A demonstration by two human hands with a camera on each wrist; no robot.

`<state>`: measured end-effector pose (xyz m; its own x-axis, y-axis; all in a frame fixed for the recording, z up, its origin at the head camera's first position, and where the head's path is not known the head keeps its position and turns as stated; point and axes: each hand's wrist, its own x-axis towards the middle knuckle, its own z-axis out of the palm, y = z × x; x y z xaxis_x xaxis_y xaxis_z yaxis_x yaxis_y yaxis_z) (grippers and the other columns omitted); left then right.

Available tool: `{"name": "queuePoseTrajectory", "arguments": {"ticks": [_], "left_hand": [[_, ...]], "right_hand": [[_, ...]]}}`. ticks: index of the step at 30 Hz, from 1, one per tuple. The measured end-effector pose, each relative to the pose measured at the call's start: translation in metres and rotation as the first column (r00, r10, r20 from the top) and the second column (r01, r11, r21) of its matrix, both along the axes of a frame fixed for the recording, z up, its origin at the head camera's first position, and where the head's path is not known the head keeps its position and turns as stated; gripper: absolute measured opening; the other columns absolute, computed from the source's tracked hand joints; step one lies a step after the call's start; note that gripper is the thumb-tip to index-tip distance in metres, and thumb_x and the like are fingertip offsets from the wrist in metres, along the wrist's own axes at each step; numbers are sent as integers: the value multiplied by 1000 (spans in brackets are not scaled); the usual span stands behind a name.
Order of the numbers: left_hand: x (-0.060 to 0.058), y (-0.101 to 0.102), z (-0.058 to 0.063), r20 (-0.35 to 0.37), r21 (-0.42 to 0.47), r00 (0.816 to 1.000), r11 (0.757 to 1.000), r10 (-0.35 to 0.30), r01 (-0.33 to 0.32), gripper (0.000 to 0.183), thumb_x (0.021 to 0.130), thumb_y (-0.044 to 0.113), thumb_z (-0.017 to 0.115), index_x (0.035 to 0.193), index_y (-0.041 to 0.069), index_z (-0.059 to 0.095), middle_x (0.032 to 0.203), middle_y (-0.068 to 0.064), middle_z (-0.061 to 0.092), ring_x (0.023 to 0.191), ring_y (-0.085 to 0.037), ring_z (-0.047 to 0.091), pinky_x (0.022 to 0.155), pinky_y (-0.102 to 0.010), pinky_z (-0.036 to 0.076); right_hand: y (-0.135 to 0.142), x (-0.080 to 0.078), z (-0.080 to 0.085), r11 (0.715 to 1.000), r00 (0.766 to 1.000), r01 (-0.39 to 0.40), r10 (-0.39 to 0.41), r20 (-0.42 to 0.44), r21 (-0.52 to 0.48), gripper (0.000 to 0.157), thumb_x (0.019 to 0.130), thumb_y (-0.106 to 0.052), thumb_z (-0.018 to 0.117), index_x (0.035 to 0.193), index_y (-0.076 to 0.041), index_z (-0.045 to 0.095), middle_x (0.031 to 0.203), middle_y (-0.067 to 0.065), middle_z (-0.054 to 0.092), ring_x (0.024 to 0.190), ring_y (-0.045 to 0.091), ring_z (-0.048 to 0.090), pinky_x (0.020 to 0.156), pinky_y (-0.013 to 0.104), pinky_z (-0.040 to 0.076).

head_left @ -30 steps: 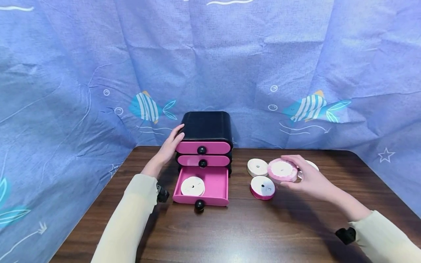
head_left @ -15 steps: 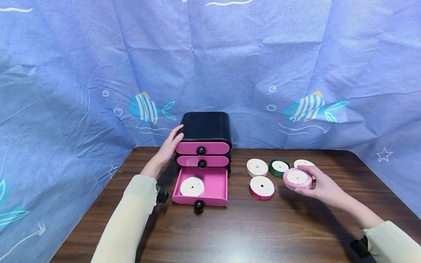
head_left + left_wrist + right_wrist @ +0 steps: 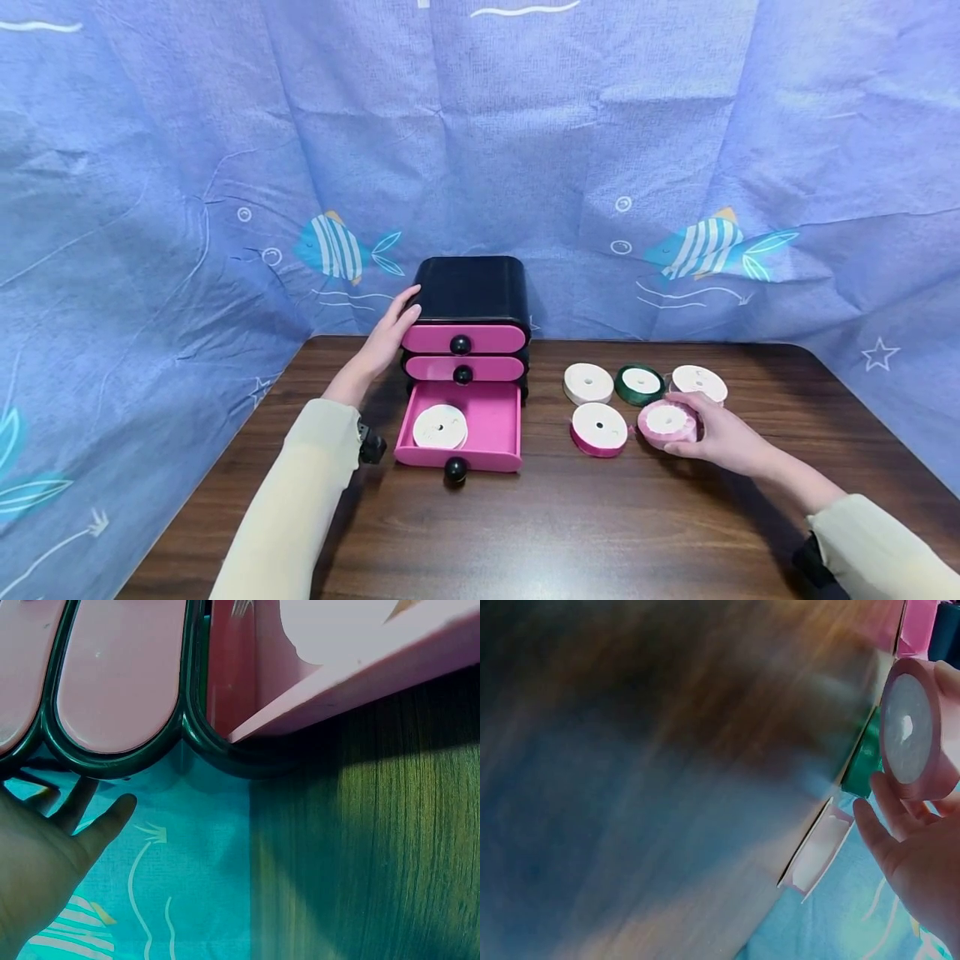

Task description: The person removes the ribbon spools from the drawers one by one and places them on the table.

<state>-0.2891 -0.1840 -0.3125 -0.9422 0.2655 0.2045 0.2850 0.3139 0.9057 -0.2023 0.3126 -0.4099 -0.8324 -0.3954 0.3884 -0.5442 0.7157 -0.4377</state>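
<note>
My left hand (image 3: 385,337) rests its fingers against the left side of a black mini chest of drawers (image 3: 472,287) with pink fronts; the left wrist view shows those fingers spread (image 3: 101,829). Its lowest drawer (image 3: 495,417) is pulled out and holds a white spool (image 3: 452,435). Over the right part of the table, my right hand (image 3: 723,437) grips a light pink ribbon spool (image 3: 666,423) by its edge, thumb on the near side. In the right wrist view the pink spool (image 3: 909,731) is between thumb and fingers. Whether it touches the table is unclear.
Around the held spool lie a white ribbon spool (image 3: 587,383), a dark green one (image 3: 640,383), another white one (image 3: 699,382) and a magenta one with a white face (image 3: 598,427). The brown table (image 3: 540,525) ends at a blue fish-print cloth (image 3: 480,150) behind.
The right hand carried the pink spool right, away from the magenta spool, then slightly back left and lower, uncovering the green and far-right white spools. The left hand stayed still.
</note>
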Motion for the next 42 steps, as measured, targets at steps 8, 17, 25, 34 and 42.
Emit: {"name": "queuePoseTrajectory", "arguments": {"ticks": [8,17,25,34,42], "left_hand": [[1,-5,-2,5,-2,1000,1000,2,-2,58,104,29,38,155,8,20,159,-16,13,144,-32,16,113,-49,18],[0,-3,-3,0,-8,1000,1000,3,-3,58,104,29,39,155,8,21,159,-16,14,144,-32,17,113,-49,17],[1,-1,-1,2,11,1000,1000,-7,7,58,104,27,39,155,6,21,159,-17,13,144,-32,17,113,-49,17],[1,1,0,0,-3,1000,1000,-10,10,58,104,27,38,155,6,21,159,-18,13,144,-33,16,113,-50,17],[2,0,2,9,-10,1000,1000,-3,3,57,105,29,38,155,9,21,159,-16,14,144,-32,17,113,-50,18]], "right_hand": [[-2,-5,-3,997,996,31,-37,87,73,72,70,-26,88,123,9,55,118,25,58,104,37,58,86,41,46],[-2,-7,-5,995,993,8,-19,117,98,71,68,-28,88,120,9,56,115,20,60,103,32,58,86,41,46],[-6,-7,-8,995,994,-29,19,110,96,73,65,-27,90,119,10,56,111,18,61,99,31,57,84,41,46],[-7,0,5,999,986,22,-29,164,43,78,69,-23,88,125,15,50,121,31,55,110,46,55,89,57,43],[-22,5,30,997,984,26,-12,180,-76,66,83,-19,79,132,11,47,129,28,51,116,48,50,93,57,42]]}}
